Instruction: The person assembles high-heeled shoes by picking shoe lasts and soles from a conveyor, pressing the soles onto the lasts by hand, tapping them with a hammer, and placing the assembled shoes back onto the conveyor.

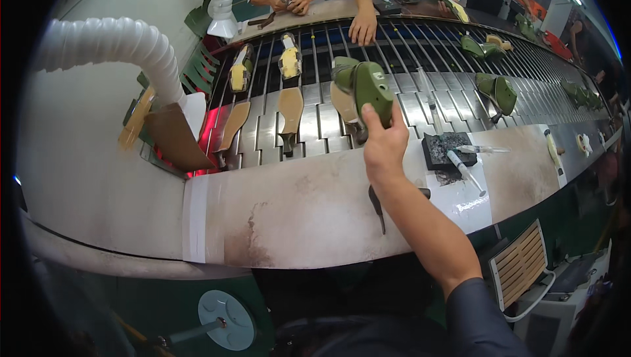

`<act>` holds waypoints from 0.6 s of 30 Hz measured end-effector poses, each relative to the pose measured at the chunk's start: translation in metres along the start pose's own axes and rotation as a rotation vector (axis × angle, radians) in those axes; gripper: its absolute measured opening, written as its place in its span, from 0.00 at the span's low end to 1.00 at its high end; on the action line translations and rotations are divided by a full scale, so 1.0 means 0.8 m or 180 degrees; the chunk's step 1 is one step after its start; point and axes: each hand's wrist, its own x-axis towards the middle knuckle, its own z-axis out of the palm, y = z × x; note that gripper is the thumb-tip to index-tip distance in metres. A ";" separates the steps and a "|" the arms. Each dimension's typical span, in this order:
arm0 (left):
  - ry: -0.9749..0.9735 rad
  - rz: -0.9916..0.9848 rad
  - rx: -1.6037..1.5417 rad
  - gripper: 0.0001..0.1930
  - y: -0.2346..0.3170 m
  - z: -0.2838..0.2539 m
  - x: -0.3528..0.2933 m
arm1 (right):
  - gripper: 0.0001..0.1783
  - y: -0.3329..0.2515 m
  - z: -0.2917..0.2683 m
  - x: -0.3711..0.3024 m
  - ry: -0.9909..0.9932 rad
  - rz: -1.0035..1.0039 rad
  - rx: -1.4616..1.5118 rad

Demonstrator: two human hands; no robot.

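My right hand [385,141] reaches over the slatted metal conveyor [315,120] and grips a green shoe upper on its last [368,86], holding it just above the slats. A tan insole [343,102] lies under it, and another green piece [343,69] sits right behind. My left hand is out of view. Further tan insoles [290,108] [234,123] and yellowish lasts [289,60] [240,71] rest on the belt to the left.
A worn beige bench ledge [296,206] runs in front of the belt, with a black block [447,148], a syringe-like applicator [464,169] and a dark tool [377,207]. White ducts [125,41] stand left. More green shoes [497,92] ride right. Two people work across the belt.
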 end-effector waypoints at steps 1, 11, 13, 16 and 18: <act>-0.0097 -0.0032 -0.0149 0.26 0.001 0.007 0.001 | 0.33 0.007 0.000 0.017 0.0150 -0.0033 -0.0102; -0.0589 -0.0270 -0.0797 0.35 0.034 -0.006 -0.013 | 0.32 0.081 -0.021 0.088 0.0845 -0.0456 -0.1054; -0.0629 -0.0293 -0.0825 0.38 0.031 -0.010 -0.020 | 0.34 0.088 -0.034 0.093 0.0678 -0.0274 -0.1201; -0.0693 -0.0263 -0.0841 0.43 0.041 -0.018 -0.027 | 0.36 0.079 -0.044 0.080 0.0473 0.0072 -0.2146; -0.0711 -0.0182 -0.0861 0.46 0.051 -0.029 -0.042 | 0.36 0.070 -0.039 0.047 0.0407 -0.0622 -0.2649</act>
